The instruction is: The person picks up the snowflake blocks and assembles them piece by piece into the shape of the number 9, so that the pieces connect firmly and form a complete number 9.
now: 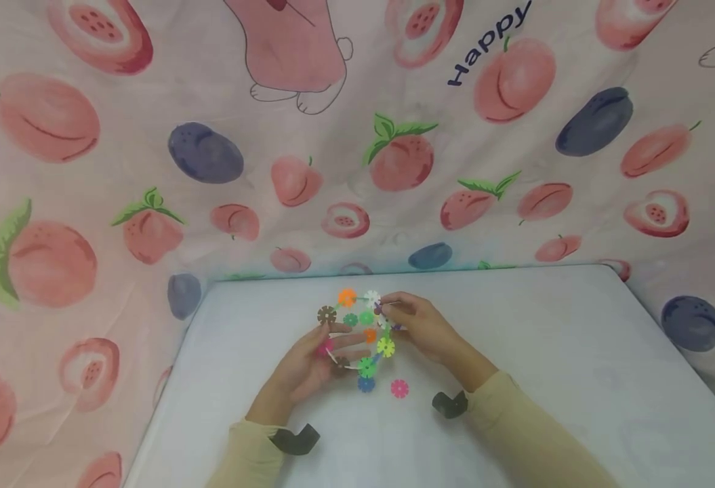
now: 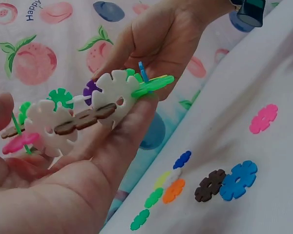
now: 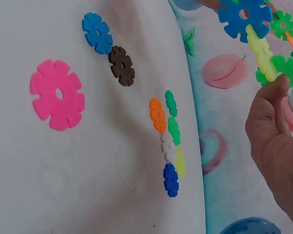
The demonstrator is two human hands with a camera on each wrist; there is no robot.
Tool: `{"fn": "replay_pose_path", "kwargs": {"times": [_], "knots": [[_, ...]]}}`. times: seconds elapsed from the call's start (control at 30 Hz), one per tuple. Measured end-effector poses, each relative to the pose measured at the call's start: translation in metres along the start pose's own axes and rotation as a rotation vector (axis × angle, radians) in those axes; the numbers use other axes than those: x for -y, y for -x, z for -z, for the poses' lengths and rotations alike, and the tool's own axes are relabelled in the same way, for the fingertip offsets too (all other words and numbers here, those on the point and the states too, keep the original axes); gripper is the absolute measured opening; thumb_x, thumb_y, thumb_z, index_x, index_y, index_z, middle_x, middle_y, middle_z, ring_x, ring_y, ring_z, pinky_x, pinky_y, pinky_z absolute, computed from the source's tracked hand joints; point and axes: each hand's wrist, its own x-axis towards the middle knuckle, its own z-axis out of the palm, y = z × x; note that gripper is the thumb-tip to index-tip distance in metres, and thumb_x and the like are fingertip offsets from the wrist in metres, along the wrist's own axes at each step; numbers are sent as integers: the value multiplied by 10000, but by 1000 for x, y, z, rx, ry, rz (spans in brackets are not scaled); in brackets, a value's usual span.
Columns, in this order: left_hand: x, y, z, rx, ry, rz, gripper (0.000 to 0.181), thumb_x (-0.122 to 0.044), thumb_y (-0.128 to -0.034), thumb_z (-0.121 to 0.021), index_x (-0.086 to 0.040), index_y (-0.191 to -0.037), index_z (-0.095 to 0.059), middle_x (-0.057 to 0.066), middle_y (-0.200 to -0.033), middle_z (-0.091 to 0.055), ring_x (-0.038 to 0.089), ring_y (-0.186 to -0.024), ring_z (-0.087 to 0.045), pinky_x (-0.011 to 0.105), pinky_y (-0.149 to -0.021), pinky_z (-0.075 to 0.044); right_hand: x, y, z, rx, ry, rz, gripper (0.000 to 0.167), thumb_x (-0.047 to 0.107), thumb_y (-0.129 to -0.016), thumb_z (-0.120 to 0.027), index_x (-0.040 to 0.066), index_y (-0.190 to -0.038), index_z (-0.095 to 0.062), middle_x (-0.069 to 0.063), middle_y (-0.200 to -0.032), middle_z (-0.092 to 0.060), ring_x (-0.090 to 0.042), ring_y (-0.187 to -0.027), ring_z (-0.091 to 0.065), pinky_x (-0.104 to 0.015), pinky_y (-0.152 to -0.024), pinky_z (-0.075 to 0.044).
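Observation:
A ring of slotted plastic snowflake discs (image 1: 385, 348), in several colours, is raised above the white table between both hands. My left hand (image 1: 305, 366) supports it from the left. Its thumb and fingers hold the ring near a pink disc (image 2: 20, 143), while the other fingers stretch beneath two white discs (image 2: 112, 95). On the ring's far right side, my right hand (image 1: 430, 332) pinches it near a purple disc (image 2: 91, 91). A blue disc (image 3: 244, 14) and a yellow disc (image 3: 260, 51) stand joined above the right thumb. Part of the right fingers' grip is hidden.
Loose discs lie on the white table (image 1: 552, 379): a pink one (image 3: 57, 95), a brown one (image 3: 121, 66) touching a blue one (image 3: 97, 33), and a cluster with an orange disc (image 3: 157, 115) and a dark blue disc (image 3: 171, 180). A fruit-print cloth (image 1: 333, 149) hangs behind.

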Motion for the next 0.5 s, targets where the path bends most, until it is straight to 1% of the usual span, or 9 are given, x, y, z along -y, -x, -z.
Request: {"fn": "replay_pose_path", "kwargs": {"times": [0.07, 0.17, 0.27, 0.33, 0.37, 0.43, 0.5], "knots": [[0, 0, 1, 26, 2, -8, 333, -334, -1133, -269, -152, -1297, -494, 302, -1528, -440, 400, -1341, -563, 479, -1047, -491, -1, -2, 0, -2, -20, 7, 328, 281, -1031, -611, 157, -1334, -621, -63, -1401, -587, -264, -1353, -532, -502, -1122, -451], [0, 0, 1, 69, 26, -28, 318, -345, -1133, -248, -196, -1240, -509, 259, -1449, -558, 371, -1330, -581, 466, -1047, -487, -5, -4, 2, -17, -9, 11, 352, 327, -1026, -616, 158, -1334, -629, -42, -1410, -579, -248, -1358, -526, -487, -1136, -441], [-1, 1, 1, 64, 49, -62, 286, -371, -1126, -264, -222, -1201, -495, 181, -1394, -635, 306, -1277, -631, 419, -1006, -496, -10, -7, 6, -25, -26, 4, 375, 343, -1026, -613, 120, -1327, -621, -84, -1384, -593, -267, -1321, -557, -470, -1132, -455], [-1, 1, 0, 39, 45, -95, 269, -389, -1118, -280, -229, -1181, -486, 138, -1372, -660, 281, -1261, -645, 397, -998, -504, -13, -7, 9, -27, -15, -13, 374, 338, -1026, -612, 93, -1309, -624, -113, -1338, -619, -275, -1261, -600, -453, -1103, -491], [-1, 1, 0, 24, 38, -111, 261, -388, -1116, -293, -224, -1169, -489, 129, -1368, -665, 283, -1260, -647, 393, -1004, -507, -15, -6, 10, -24, 5, -31, 368, 340, -1023, -616, 92, -1295, -633, -120, -1312, -634, -273, -1225, -621, -445, -1083, -509], [-1, 1, -1, -5, 14, -142, 236, -366, -1109, -322, -212, -1130, -499, 108, -1364, -671, 289, -1271, -642, 405, -1026, -523, -21, -5, 14, -10, 98, -60, 351, 335, -1014, -629, 98, -1272, -653, -114, -1256, -672, -255, -1147, -656, -431, -1036, -541], [-1, 0, -2, -34, -22, -168, 183, -329, -1095, -388, -200, -1074, -516, 92, -1363, -674, 300, -1280, -636, 439, -1036, -534, -26, -2, 18, 7, 254, -92, 322, 352, -994, -654, 149, -1242, -687, -56, -1181, -707, -200, -1064, -671, -398, -970, -571]]}}
